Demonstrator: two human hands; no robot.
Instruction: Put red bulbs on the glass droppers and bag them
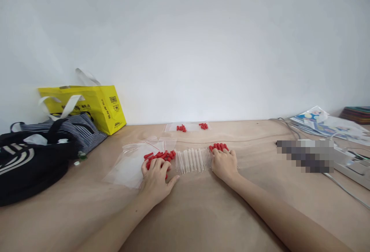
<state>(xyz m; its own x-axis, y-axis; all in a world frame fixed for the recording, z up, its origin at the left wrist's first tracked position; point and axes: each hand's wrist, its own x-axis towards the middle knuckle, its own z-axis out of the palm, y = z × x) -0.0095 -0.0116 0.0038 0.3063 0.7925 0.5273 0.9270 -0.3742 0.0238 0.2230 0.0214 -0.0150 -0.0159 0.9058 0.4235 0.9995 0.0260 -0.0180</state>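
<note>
A row of thin clear tubes (193, 160) lies side by side on the table in front of me. My left hand (156, 178) is palm down over a loose heap of small red bulb-shaped caps (158, 154), its fingers spread and its thumb pointing right. The heap sits partly on clear zip bags (130, 165). At the right end of the tubes, my right hand (225, 163) rests palm down with its fingertips against a neat row of red bulb-shaped caps (219, 146). Its fingers look slightly apart; their undersides are hidden.
Against the wall lies another clear bag (170, 127) with red caps and tubes. A yellow carrier bag (108, 109), a striped bag (89, 136) and a black bag (31, 167) crowd the left. Right are printed sheets (326, 122), cables and a power strip (354, 171).
</note>
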